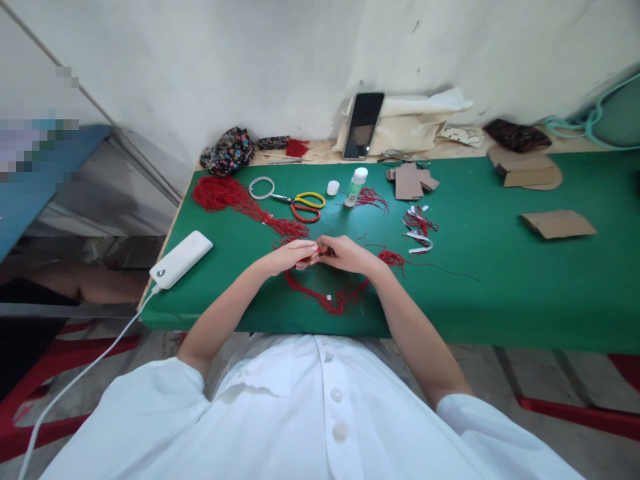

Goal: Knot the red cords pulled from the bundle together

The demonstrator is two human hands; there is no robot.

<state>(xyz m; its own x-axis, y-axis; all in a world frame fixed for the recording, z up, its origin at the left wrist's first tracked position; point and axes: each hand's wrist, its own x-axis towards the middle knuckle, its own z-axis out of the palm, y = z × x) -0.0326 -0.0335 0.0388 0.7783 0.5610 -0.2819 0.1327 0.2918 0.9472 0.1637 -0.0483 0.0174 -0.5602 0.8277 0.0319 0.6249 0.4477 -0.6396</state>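
My left hand (294, 256) and my right hand (345, 253) meet over the near middle of the green table. The fingers of both are closed, pinching red cord between them; the exact spot they grip is mostly hidden. A long bundle of red cord (325, 300) loops on the table below my hands, with a small white tag on it. More red cord (215, 193) trails from a heap at the far left toward my left hand. Beside my right wrist lies a tuft of red strands (393, 260), from which a thin thread runs right.
Beyond my hands lie yellow-and-red-handled scissors (305, 203), a glue stick (356, 187) and its white cap (333, 188). A white power bank (181, 260) with a cable sits at left. A phone (363, 125) leans at the back. Cardboard pieces (557, 224) are at right.
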